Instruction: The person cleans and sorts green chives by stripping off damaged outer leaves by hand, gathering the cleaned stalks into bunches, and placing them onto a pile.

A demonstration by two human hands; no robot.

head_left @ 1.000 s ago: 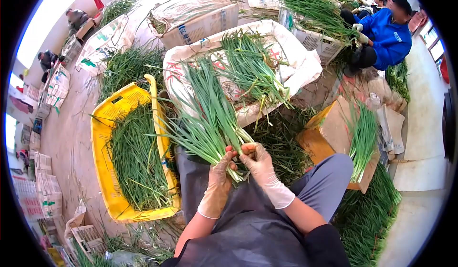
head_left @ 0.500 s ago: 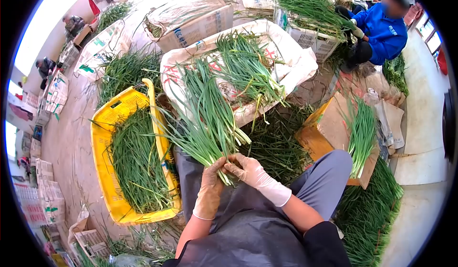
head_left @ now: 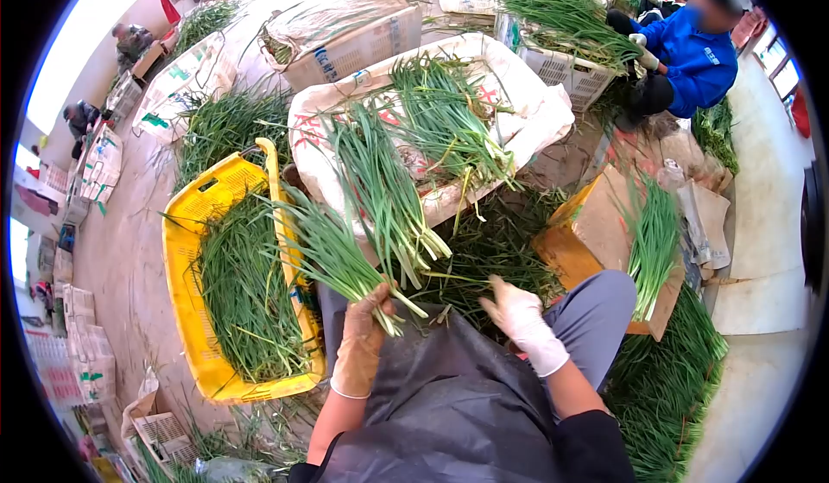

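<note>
My gloved left hand (head_left: 364,323) is closed around the white stem ends of a bunch of garlic chives (head_left: 332,254), whose leaves fan up and to the left. My gloved right hand (head_left: 518,315) is apart from it, over my right thigh, with thumb and forefinger spread. Near its fingertips are a thin yellowish leaf (head_left: 458,277) and a small scrap (head_left: 443,315). Just beyond the left hand, another chive bunch (head_left: 384,194) leans on the rim of a white-lined crate (head_left: 540,112). More chives (head_left: 453,125) lie inside that crate.
A yellow basket (head_left: 186,310) of loose leaves stands at my left. To the right, a chive bunch (head_left: 654,241) lies on a cardboard box (head_left: 596,224), beside a large chive pile (head_left: 669,388). Leaf litter (head_left: 501,250) covers the floor ahead. A person in blue (head_left: 699,60) handles chives.
My right hand has moved away from the bunch, to the right, and its fingers have spread. My left hand, still holding the chives, has shifted slightly left and down.
</note>
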